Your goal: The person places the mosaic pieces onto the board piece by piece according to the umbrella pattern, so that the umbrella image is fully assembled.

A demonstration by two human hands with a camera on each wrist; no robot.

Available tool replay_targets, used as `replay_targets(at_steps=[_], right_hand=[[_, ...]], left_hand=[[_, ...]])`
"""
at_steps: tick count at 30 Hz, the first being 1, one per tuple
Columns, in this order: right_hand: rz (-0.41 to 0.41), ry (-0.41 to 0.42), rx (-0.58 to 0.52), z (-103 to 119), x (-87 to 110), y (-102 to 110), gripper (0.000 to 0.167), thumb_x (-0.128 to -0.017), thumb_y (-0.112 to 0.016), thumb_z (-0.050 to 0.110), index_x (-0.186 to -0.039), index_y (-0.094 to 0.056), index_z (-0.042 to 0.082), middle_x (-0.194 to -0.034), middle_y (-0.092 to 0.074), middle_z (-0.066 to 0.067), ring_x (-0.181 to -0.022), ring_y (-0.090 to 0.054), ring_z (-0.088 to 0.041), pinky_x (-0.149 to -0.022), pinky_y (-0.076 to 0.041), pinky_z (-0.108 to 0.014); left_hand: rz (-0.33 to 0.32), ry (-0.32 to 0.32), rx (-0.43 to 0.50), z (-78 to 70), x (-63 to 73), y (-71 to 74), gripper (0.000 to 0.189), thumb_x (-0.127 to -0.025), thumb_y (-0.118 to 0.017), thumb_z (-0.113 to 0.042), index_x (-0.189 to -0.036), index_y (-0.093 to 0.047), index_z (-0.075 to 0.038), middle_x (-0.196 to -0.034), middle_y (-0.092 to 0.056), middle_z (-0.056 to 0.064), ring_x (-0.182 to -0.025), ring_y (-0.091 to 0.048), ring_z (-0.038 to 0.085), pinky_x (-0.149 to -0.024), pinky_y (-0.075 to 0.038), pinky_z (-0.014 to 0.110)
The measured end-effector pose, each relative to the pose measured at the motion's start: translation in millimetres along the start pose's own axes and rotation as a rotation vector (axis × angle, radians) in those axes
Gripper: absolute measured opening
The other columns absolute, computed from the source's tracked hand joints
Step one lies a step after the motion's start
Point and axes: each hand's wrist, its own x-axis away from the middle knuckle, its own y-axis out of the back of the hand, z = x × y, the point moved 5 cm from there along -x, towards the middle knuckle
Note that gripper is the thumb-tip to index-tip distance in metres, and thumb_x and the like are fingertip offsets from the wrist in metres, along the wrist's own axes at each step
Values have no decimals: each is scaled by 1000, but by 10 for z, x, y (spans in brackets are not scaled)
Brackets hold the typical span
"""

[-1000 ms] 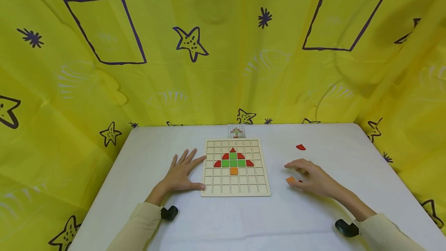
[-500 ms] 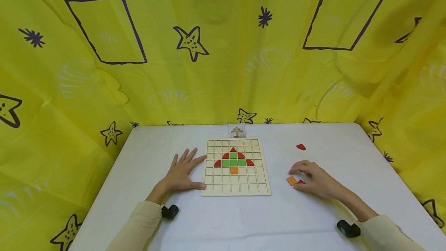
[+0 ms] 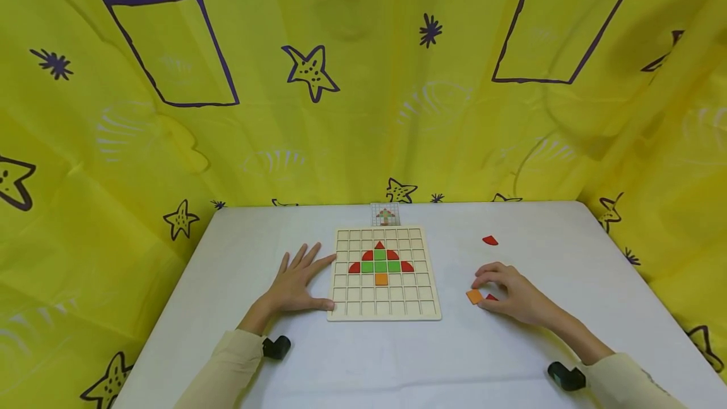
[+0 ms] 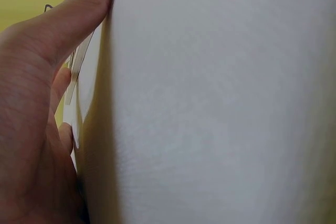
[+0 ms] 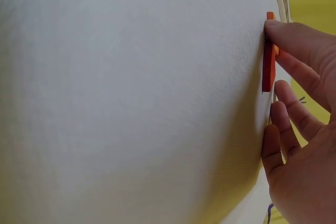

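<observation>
My left hand (image 3: 292, 286) lies with spread fingers at the left side of a wooden grid board (image 3: 354, 311), its thumb and index fingertip touching the board's edge. On the board, green square tiles (image 3: 380, 266), red pieces and an orange square tile (image 3: 381, 279) form a tree shape. To the right of the board, my right hand (image 3: 519, 296) pinches a loose orange square tile (image 3: 473, 296) between thumb and index finger, low at the table. Against that tile lies a red piece (image 5: 268, 72), partly hidden by the thumb in the head view.
Another red piece (image 3: 490, 240) with a curved edge lies farther back on the white table (image 3: 363, 358). Behind the board is a small card (image 3: 385, 214) with a tree pattern. A yellow curtain (image 3: 352, 144) hangs along the table's back.
My right thumb and index finger have come down and closed in on the loose orange tile. The left hand and the board stay where they were.
</observation>
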Motion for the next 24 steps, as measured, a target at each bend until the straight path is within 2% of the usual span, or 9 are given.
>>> replay_targets(at_steps=[15,24], right_hand=[[6,-9,10,12,3,6,24,-82,-87,13,-99,-74,24,-121,-63,-5,-113,-54,-34,-94,-45,-47],[-17,20,28,16,3,0,25,-81,-88,13,-97,-74,26,-119,-64,-4,-111,-55,-32,-92,-45,-43]], left_hand=[[-8,-7,10,-24,16,22,105,-73,-81,-68,-159,-41,-25,-170,-17,16,-156,-5,45,-117,2,73],[-11,-8,3,-13,20,20,105,-73,-80,-69,-159,-40,-25,-170,-18,17,-156,-5,46,-117,1,73]])
